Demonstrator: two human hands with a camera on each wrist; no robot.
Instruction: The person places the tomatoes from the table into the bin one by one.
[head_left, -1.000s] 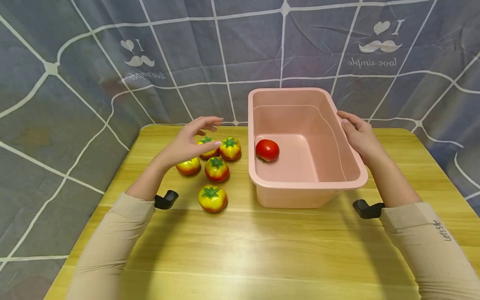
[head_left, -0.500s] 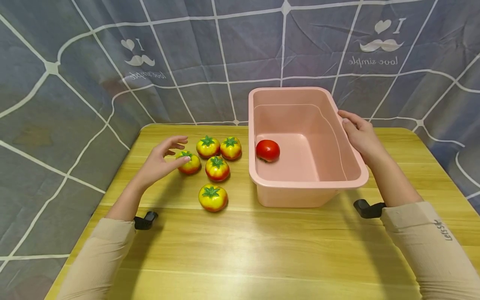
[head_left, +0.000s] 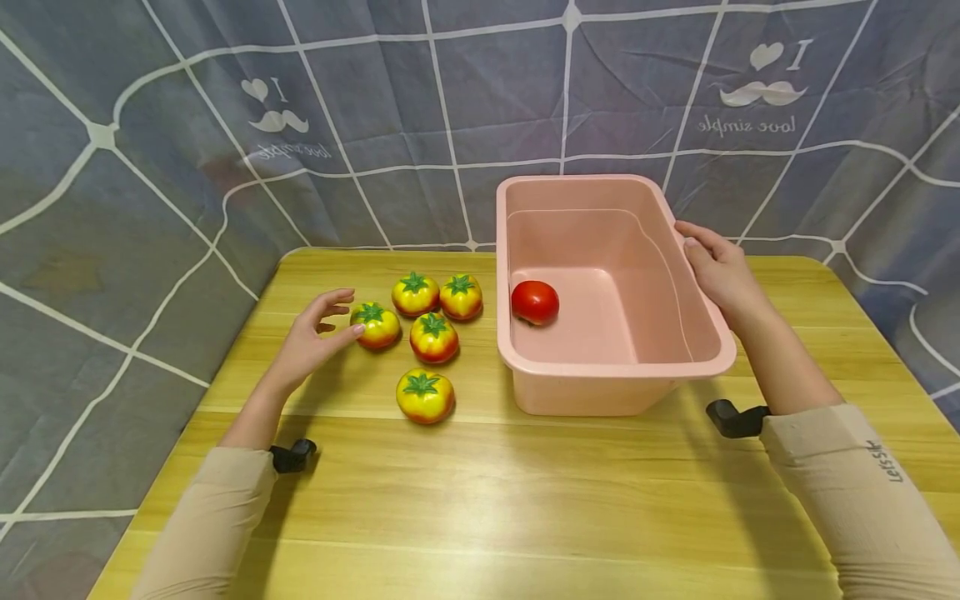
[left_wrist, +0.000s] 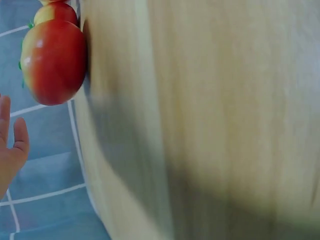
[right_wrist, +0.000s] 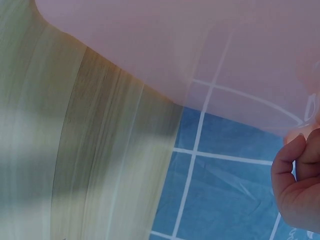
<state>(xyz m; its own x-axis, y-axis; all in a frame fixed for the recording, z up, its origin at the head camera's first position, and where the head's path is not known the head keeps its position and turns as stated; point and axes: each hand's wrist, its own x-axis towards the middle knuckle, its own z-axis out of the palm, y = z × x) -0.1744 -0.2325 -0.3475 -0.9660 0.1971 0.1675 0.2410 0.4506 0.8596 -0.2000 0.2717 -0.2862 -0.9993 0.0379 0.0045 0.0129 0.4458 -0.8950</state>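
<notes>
My left hand point(head_left: 307, 340) hovers beside the leftmost yellow-and-red tomato point(head_left: 377, 326), fingers loosely bent and thumb tip close to its near side. In the left wrist view a gap shows between the fingers and a tomato point(left_wrist: 54, 62). With curled fingers and thumb, my right hand point(head_left: 722, 273) grips the right rim of a pink plastic bin point(head_left: 615, 369). The right wrist view shows those fingers point(right_wrist: 287, 160) bent at the bin's edge. Inside the bin, by its left wall, lies a red tomato point(head_left: 536, 302).
More yellow-and-red tomatoes with green leafy tops stand left of the bin: two at the back point(head_left: 416, 294), one in the middle point(head_left: 434, 337) and one nearer point(head_left: 425, 396). They rest on a wooden table point(head_left: 480, 500). A grey-blue checked curtain point(head_left: 495, 92) hangs behind.
My left hand has moved left and nearer, from above the back tomatoes to beside the leftmost one. My right hand and the bin have stayed in place.
</notes>
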